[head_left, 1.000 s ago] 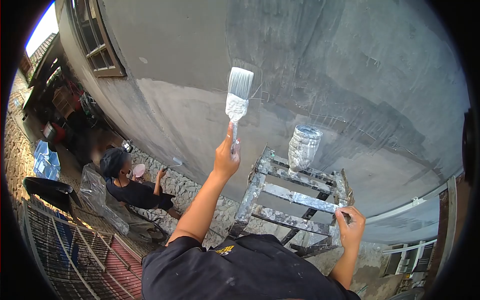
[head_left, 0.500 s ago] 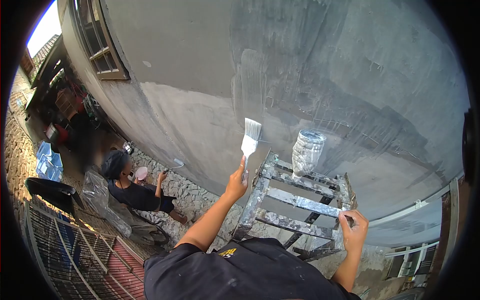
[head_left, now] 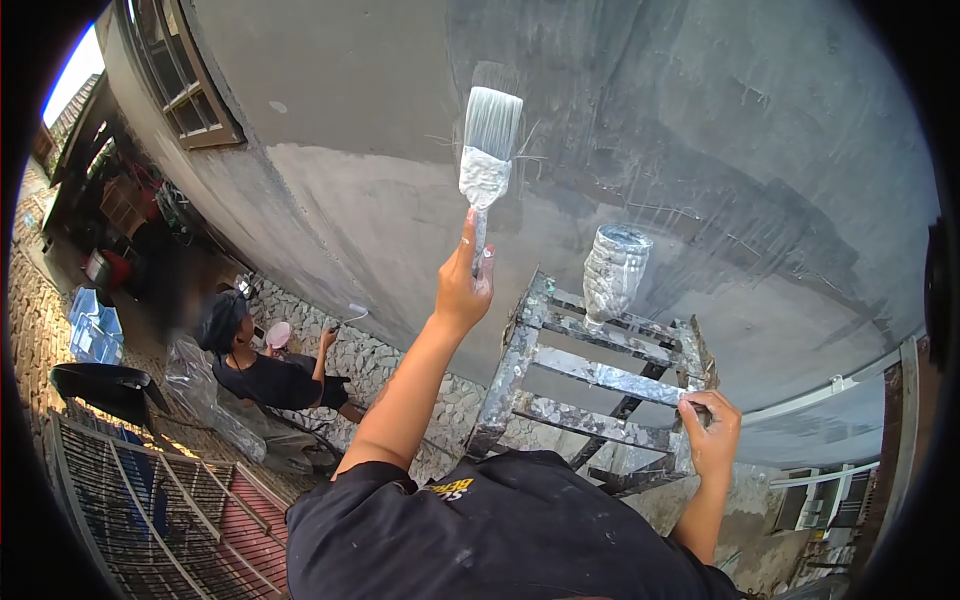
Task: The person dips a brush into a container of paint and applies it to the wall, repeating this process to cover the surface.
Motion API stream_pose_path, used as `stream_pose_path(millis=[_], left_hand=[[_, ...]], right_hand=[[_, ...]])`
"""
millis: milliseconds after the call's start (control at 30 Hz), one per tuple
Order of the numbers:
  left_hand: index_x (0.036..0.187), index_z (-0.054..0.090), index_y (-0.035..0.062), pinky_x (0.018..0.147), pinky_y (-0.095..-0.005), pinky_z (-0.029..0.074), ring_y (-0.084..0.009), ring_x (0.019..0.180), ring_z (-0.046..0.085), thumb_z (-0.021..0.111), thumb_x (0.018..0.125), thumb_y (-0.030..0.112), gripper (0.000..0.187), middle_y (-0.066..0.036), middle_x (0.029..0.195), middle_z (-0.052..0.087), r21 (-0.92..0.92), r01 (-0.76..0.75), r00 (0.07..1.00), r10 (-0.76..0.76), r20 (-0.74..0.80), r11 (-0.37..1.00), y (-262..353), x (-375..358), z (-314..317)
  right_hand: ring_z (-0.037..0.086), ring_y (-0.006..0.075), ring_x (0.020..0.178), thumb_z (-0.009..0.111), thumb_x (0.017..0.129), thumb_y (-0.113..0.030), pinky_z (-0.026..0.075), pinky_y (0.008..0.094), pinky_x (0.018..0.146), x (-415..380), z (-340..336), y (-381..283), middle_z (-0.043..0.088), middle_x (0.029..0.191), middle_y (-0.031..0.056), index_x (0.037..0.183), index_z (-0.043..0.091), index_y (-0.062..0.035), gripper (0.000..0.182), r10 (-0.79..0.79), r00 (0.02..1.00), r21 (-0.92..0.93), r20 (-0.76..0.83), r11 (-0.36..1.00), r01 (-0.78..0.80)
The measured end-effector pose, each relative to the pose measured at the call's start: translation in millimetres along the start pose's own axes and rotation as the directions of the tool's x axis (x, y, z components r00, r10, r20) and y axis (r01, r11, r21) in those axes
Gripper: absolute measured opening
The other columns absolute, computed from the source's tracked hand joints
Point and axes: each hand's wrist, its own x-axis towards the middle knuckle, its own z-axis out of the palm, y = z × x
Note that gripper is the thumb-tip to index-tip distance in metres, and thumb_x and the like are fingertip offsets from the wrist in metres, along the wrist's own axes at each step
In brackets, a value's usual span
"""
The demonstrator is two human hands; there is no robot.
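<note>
Head view: paint-caked container [head_left: 616, 275] on ladder [head_left: 605, 375], right of centre, between hands, close to wall [head_left: 350, 100]. Person [head_left: 262, 375] with small roller [head_left: 353, 313] lower left; window [head_left: 185, 80] upper left. Left hand [head_left: 463, 290] pinches handle of brush [head_left: 490, 150], bristles up, upper centre, in front of wall. Right hand [head_left: 714, 440] curled at ladder's right side; cannot tell whether gripping. Brush now higher in frame than half second ago; right hand stayed at ladder.

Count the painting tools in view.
2: a wide white-bristled brush, bristles up, in the left hand; a small pale roller in the co-worker's hand. Others may be hidden in the shadows at far left.
</note>
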Motion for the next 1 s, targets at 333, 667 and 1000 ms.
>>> stream_pose_path(millis=[333,667,1000], left_hand=[[0.169,0.025,0.0136,0.082,-0.0445,0.058,-0.042,0.097,0.074,0.063,0.089,-0.012,0.092,-0.029,0.119,0.07,-0.019,0.34,0.872,-0.308,0.382,0.94,-32,-147,38],[0.163,0.032,-0.0005,0.081,-0.0404,0.059,-0.0419,0.101,0.074,0.065,0.094,-0.009,0.077,-0.031,0.127,0.068,0.033,0.216,0.969,-0.218,0.112,0.976,-18,-132,11],[0.163,0.032,-0.0001,0.088,-0.0378,0.058,-0.042,0.112,0.073,0.064,0.097,-0.006,0.074,-0.032,0.141,0.061,-0.09,0.114,0.993,-0.109,0.054,0.989,8,-20,30]], right_hand=[[0.071,0.026,0.079,0.079,0.086,-0.005,0.052,0.033,0.075,-1,-1,2,0.074,0.087,0.0148,0.092,0.074,0.0038,0.012,0.002,1.0,-0.001,-0.017,1.0,-0.002],[0.071,0.0263,0.079,0.079,0.086,-0.005,0.053,0.0329,0.075,3,-1,-2,0.074,0.088,0.0147,0.094,0.075,0.0029,0.012,0.034,0.999,-0.018,0.029,0.999,-0.034],[0.07,0.0248,0.079,0.079,0.086,-0.003,0.052,0.032,0.076,0,-1,1,0.074,0.087,0.0145,0.094,0.075,0.0037,0.012,0.012,1.0,-0.005,-0.008,1.0,-0.012]])
